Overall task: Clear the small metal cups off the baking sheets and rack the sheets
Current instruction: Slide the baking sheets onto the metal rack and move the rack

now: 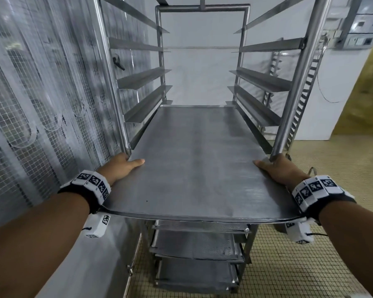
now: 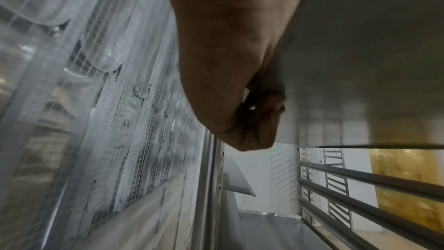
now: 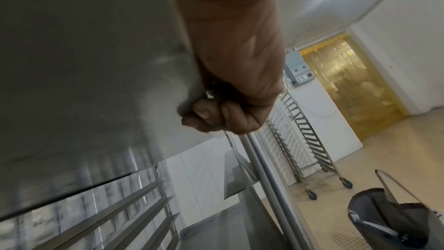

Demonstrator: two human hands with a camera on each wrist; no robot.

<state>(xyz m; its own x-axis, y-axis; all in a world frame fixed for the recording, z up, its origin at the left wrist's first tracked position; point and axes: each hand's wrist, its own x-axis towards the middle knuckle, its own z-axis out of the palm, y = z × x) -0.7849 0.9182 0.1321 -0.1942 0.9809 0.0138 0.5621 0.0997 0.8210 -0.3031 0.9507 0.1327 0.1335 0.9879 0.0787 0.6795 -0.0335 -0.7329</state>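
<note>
A large bare metal baking sheet (image 1: 194, 164) lies partway into the steel rack (image 1: 114, 87), its near end sticking out toward me. My left hand (image 1: 122, 166) grips its left edge, thumb on top and fingers (image 2: 261, 117) curled beneath. My right hand (image 1: 277, 168) grips the right edge the same way, fingers (image 3: 216, 115) curled under the sheet (image 3: 84, 83). No small metal cups are in view. Lower in the rack sit other sheets (image 1: 194, 244), stacked on separate levels.
Angled slide rails (image 1: 142, 78) line both sides of the rack above the sheet. A wire-mesh partition (image 1: 30, 115) stands close on the left. A second rack on wheels (image 3: 310, 140) stands by the white wall, and a dark metal bucket (image 3: 394, 220) sits on the tiled floor at right.
</note>
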